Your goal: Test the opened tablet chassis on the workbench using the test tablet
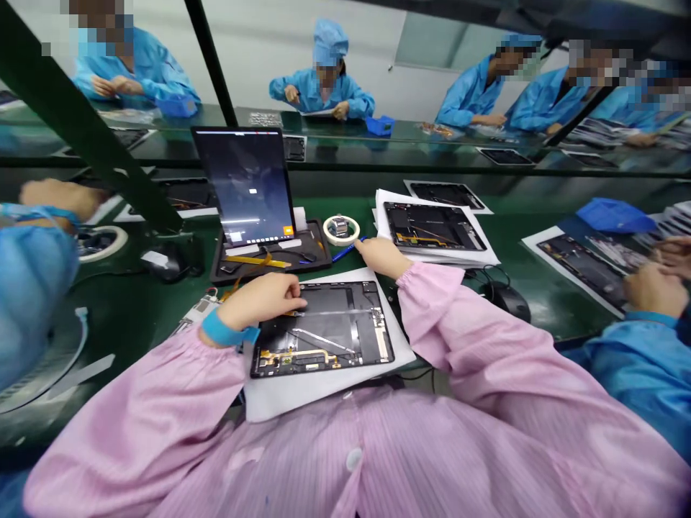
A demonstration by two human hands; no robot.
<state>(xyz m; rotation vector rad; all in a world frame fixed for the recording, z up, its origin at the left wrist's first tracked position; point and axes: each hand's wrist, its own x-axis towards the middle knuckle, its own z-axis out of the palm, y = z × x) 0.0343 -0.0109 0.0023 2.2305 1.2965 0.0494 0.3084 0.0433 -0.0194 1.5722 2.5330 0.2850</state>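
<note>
An open tablet housing [324,334], with its inner parts and gold flex cables bare, lies on a white sheet [281,403] in front of me. My left hand [262,296], with a blue wrist strap, rests over the housing's upper left edge. Its fingers are curled together near a cable end; whatever they pinch is hidden. Beyond the housing, my right hand [382,257] has its fingertips closed on the end of a slim blue pen-like tool [343,252]. That tool lies beside a roll of cream tape [341,229].
A lit tablet [248,191] stands upright on a black tray [219,272]. Another open housing [435,226] sits on stacked white sheets to the right. Computer mice [165,262] [507,301] lie on both sides. Co-workers' arms [37,266] [648,338] flank me.
</note>
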